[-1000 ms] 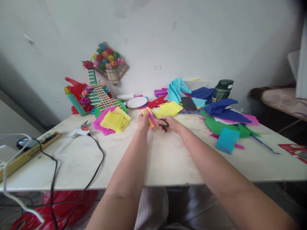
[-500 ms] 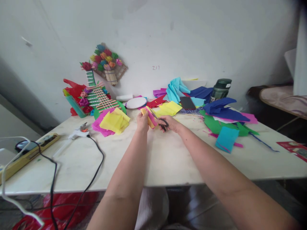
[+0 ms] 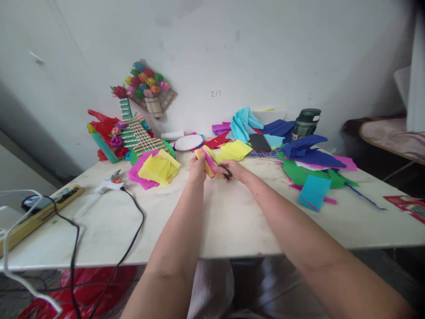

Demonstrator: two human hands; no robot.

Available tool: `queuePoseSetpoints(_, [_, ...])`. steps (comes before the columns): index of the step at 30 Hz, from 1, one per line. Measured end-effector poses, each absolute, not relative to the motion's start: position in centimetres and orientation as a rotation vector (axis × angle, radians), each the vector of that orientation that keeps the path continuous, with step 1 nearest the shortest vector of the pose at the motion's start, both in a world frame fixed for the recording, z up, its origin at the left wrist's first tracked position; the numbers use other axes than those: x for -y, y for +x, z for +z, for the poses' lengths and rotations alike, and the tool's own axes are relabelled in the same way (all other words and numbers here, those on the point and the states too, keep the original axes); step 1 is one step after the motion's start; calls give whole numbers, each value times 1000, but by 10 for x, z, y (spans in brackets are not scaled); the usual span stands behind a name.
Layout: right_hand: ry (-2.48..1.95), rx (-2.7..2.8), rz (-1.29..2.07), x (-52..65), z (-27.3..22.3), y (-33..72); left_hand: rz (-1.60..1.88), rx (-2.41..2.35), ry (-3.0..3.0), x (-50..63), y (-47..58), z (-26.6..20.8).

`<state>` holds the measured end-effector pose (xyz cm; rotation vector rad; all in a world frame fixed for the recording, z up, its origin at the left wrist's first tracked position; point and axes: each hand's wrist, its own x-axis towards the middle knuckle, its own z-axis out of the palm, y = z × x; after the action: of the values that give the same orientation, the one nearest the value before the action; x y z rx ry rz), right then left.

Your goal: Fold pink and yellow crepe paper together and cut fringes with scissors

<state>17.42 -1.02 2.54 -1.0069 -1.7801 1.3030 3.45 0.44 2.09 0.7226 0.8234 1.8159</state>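
Note:
Pink and yellow layered crepe paper [image 3: 208, 165] is pinched in my left hand [image 3: 198, 168], above the middle of the table. My right hand [image 3: 235, 171] is closed around the black handles of a pair of scissors [image 3: 227, 172]. The scissor blades point up and to the left, along the right edge of the held paper. Whether paper lies between the blades is too small to tell. A yellow sheet [image 3: 235, 150] rests just beyond my hands. Left of them, yellow pieces [image 3: 160, 167] are piled on magenta ones.
A white glue gun [image 3: 111, 184] with a black cord lies left, near a power strip [image 3: 46, 215]. Paper flowers and a guitar-shaped craft [image 3: 139, 137] stand behind. To the right are a phone [image 3: 260, 143], blue paper [image 3: 308, 150], a teal piece [image 3: 314, 192] and a green bottle [image 3: 305, 123].
The scissor handles have come closer together in my right hand. My left hand and the paper stay almost where they were.

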Motion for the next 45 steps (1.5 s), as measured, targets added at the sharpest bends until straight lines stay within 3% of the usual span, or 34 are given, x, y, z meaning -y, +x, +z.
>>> queuePoseSetpoints(45, [-988, 1717, 1282, 13, 27, 168, 1803, -836, 684, -4, 36, 22])
